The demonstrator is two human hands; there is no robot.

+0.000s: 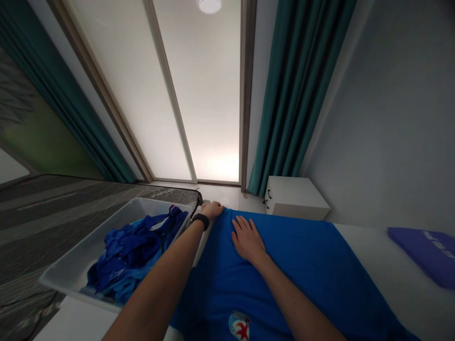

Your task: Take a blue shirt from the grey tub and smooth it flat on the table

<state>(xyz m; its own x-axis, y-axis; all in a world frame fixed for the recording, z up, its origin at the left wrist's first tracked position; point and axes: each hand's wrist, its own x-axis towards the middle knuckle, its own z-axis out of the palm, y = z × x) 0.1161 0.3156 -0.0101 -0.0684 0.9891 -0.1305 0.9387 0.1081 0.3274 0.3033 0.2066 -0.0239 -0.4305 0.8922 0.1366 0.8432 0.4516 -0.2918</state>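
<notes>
From where I stand, the white table point(369, 270) takes up most of the near space, and the blue shirt point(302, 255) lies spread over it, reaching its far edge. That edge looks like the main risk: a hard tug away from the person could drag the cloth over and let its weight pull more after it.

The bin point(87, 239) stands at the person's left, close by the shirt, with the left forearm passing over its near side. An elbow swung wide could knock it, I'd judge, or catch the heaped clothes point(138, 246) inside. The purple packet point(426, 255) lies apart at the right; a wide sweep of the shirt might nudge it.

The right hand point(248, 238) rests flat on the shirt, fingers a little apart, gripping nothing. If it pressed and slid, it could push up fresh creases. The left hand point(213, 210) is at the far left corner, fingers curled by the cloth; I can't tell whether they pinch it. A loose hold there could slip. The watch point(201, 220) might snag on the bin's rim.
</notes>
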